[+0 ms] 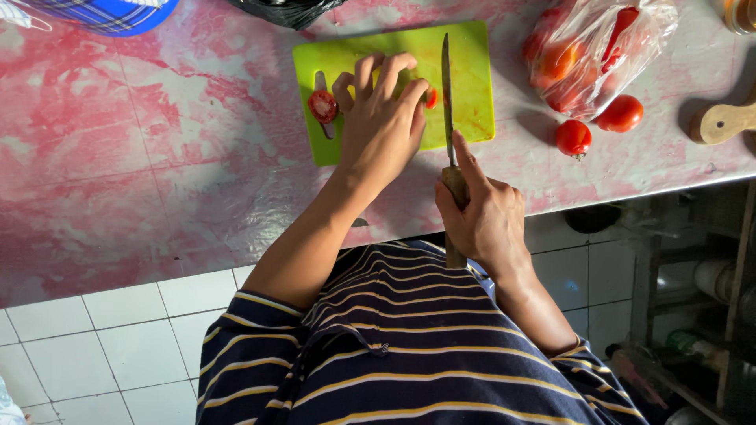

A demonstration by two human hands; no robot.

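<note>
The pink marbled counter carries a lime-green cutting board at its far middle. To the right lies a clear plastic bag of tomatoes, with 2 loose tomatoes near it. The left hand presses curled fingers onto a tomato piece on the board; a cut half sits just left. The right hand grips the knife, forefinger along its spine, blade beside the piece.
</note>
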